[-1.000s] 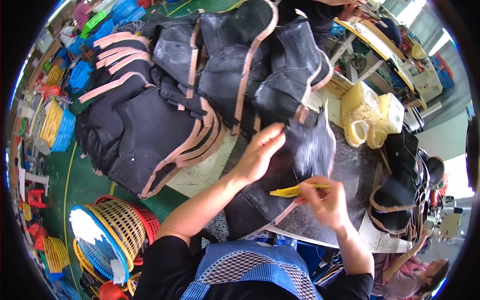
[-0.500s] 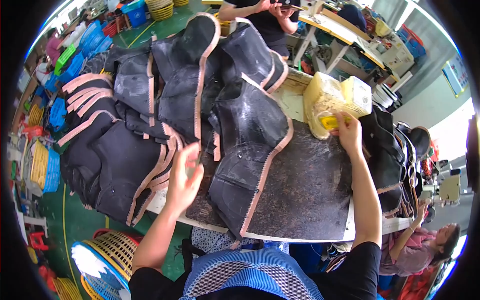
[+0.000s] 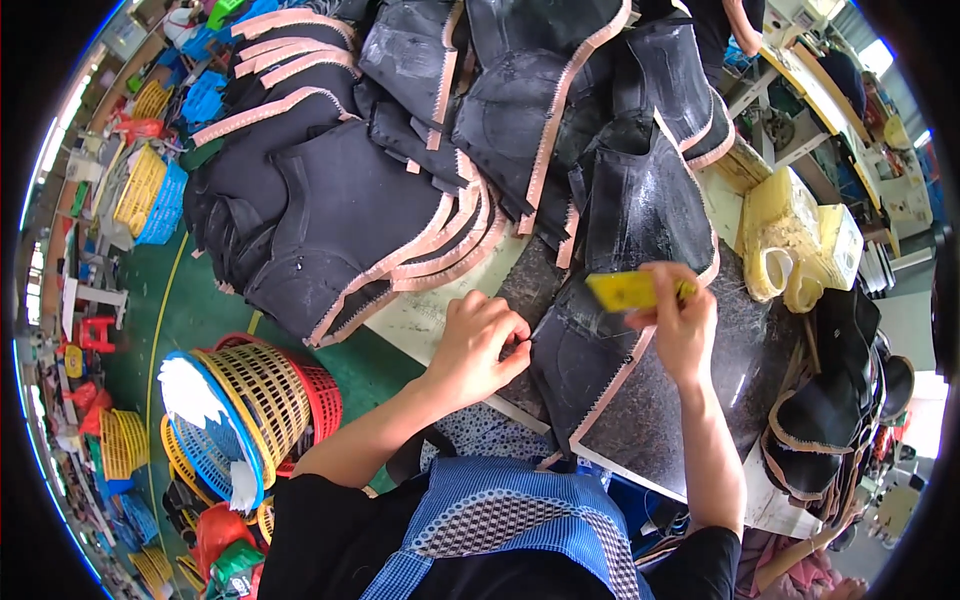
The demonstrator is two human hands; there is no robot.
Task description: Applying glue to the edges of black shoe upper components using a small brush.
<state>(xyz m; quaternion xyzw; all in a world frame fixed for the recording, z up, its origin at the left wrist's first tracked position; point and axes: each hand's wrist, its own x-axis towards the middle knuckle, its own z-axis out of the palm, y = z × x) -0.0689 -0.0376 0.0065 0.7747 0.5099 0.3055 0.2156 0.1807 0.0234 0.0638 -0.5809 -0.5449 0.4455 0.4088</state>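
Note:
My right hand [image 3: 680, 325] grips a flat yellow scraper [image 3: 628, 290], slightly smeared by motion, over the middle of a black moulded fabric piece [image 3: 588, 350]. That piece has a pink zigzag-edged strip down its right side, and its upper part looks glossy and wet. At the piece's left edge my left hand [image 3: 482, 345] is closed, fingers curled; its fingertips seem to pinch the edge, though the grip is partly hidden. Beneath lies a dark stained board [image 3: 735, 370]. Two cut-open yellowish plastic containers [image 3: 782, 225] with crusted sides stand beyond my right hand.
More pink-edged black pieces [image 3: 350, 190] are piled at the left and far side. Another black stack [image 3: 835, 400] hangs at the right table edge. Plastic baskets [image 3: 255, 400] stand on the green floor at lower left. Other people are partly in view at far right and lower right.
The view has swung, so the table sits further right and higher. My right hand has brought the scraper from the containers onto the black piece. My left hand, open before, has closed at its edge.

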